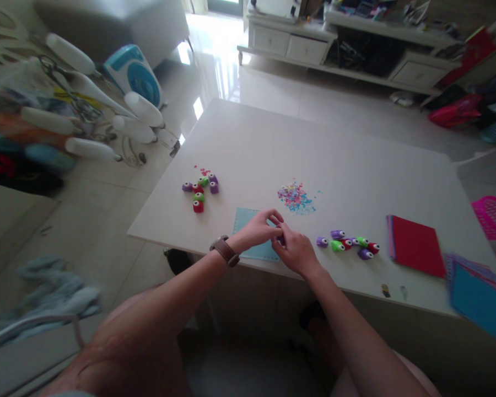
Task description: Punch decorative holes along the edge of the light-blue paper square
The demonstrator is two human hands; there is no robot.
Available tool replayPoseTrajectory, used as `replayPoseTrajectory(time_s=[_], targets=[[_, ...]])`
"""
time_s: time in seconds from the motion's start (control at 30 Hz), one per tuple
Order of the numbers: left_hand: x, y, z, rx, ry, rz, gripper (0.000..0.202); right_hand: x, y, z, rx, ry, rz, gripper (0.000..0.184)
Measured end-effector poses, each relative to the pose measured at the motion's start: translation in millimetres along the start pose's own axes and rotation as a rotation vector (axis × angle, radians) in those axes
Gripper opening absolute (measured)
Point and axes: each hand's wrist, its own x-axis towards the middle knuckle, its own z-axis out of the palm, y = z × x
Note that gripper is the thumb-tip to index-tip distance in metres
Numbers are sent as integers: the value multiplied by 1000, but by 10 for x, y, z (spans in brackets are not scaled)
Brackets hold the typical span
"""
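Dim; glare on floor [220,69]; edges blurred, stretched.

Clock from the hands [296,251]: 11 o'clock free, bare table [248,160] between the low confetti pile [294,196] and left craft punches [198,197] at 10. Confetti blocks 1. 2 o'clock passes, wide open farther out. Right punch cluster [346,243] blocks 3, red paper stack [417,245] beyond it.

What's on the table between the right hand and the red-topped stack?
A cluster of small purple, green and red pieces with eye-like spots, between the right hand and the red-topped stack; seen in the head view.
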Motion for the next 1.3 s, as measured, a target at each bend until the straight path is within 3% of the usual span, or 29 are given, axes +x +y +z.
replayPoseTrajectory(time_s=[0.57,0.77,0.9,1.1,1.17,1.3], targets=[[-4,-12,-9,1,-10,-5,24,13,-4,-8,-60,-13,15,40],[11,-8,-1,-25,19,21,17,16,27,-9,4,38,32,33],[63,-56,-19,-14,-2,26,15,28,108,-12,67,122,96,39],[53,-129,-116,496,7,210,6,70,275,2,197,251,157,27],[3,-156,-149,713,-68,252,5,85,325,5,230,279,104,22],[-103,-247,-164,1011,-251,275,25,107,408,9,330,281,15,21]])
